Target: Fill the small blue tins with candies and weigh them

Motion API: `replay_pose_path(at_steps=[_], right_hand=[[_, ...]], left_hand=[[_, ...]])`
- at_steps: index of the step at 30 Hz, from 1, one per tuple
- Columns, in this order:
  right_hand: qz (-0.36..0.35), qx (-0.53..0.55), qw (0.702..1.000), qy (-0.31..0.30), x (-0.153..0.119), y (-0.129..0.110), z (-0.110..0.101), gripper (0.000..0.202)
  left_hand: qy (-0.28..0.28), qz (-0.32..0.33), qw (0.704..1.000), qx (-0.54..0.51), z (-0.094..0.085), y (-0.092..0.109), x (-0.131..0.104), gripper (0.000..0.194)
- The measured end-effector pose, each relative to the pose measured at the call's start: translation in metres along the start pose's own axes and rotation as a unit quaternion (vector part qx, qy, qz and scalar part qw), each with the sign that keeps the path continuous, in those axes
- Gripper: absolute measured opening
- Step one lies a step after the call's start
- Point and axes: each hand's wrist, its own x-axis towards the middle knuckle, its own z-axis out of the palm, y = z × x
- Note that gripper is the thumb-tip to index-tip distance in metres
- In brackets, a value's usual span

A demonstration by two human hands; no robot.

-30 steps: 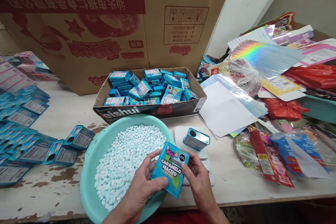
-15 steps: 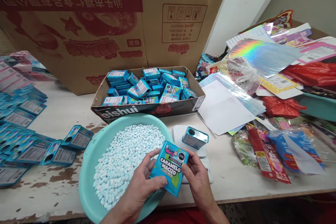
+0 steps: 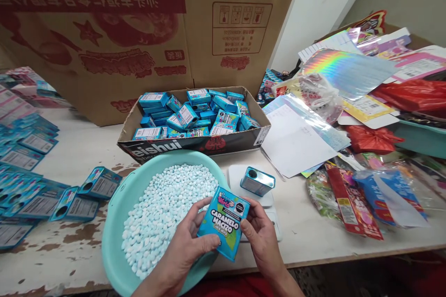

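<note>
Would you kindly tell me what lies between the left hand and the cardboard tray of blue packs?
In the head view, the teal basin of pale pellets lies between them.

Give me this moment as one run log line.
left hand: holds blue box; right hand: holds same box; candies: in basin; second blue box: on white scale; open carton: holds more blue boxes
</note>
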Motion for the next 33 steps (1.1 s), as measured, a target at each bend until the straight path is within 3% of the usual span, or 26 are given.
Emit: replay_pose_path(at_steps=[14,18,21,24,27,33], right_hand=[[0.030,0.020,0.999,-0.010,0.002,-0.003,0.000,0.039],[0.050,0.035,0.998,-0.004,0.003,-0.003,-0.001,0.038],[0.060,0.036,0.998,-0.001,0.004,-0.004,-0.002,0.037],[0.068,0.039,0.997,0.001,0.002,-0.005,-0.002,0.039],[0.074,0.048,0.996,-0.006,0.000,-0.004,-0.002,0.039],[0.081,0.057,0.995,-0.008,-0.002,-0.003,0.000,0.041]], left_hand=[[-0.004,0.003,1.000,0.009,0.001,-0.001,0.001,0.077],[0.031,0.080,0.994,0.069,-0.009,-0.010,0.005,0.066],[0.083,0.201,0.956,0.196,-0.020,-0.019,0.007,0.054],[0.085,0.313,0.886,0.332,-0.026,-0.023,0.004,0.045],[0.041,0.342,0.833,0.433,-0.024,-0.024,0.002,0.042],[0.039,0.398,0.789,0.466,-0.022,-0.026,0.001,0.043]])
